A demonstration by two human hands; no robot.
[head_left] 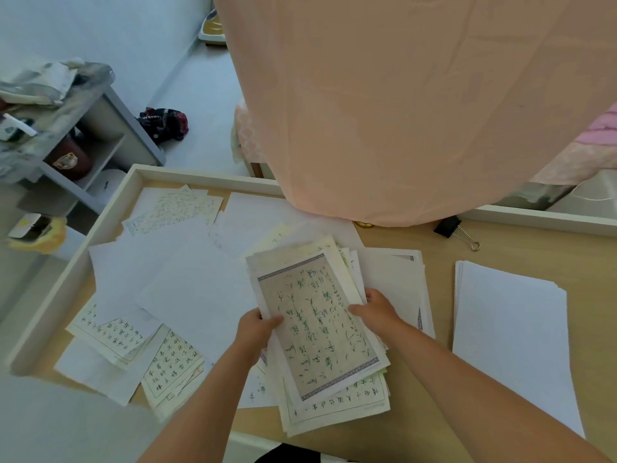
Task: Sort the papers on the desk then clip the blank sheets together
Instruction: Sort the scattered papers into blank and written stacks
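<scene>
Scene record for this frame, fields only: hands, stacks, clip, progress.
left hand: grips left edge of written stack
right hand: grips its right edge
blank stack: squared, lying on desk at right, untouched
loose papers: blank and written mixed, spread at left
binder clip: black, on desk beyond blank stack, holding nothing
progress: sorting unfinished, clipping not done

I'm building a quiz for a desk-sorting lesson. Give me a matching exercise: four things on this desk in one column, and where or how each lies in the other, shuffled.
1. binder clip
2. blank stack
3. written stack
4. loose papers

A. gripped by the left hand and the right hand
B. scattered on the left of the desk
C. neat pile at the right, untouched
D. near the far rim, by the curtain

Pairs: 1-D, 2-C, 3-A, 4-B
</scene>
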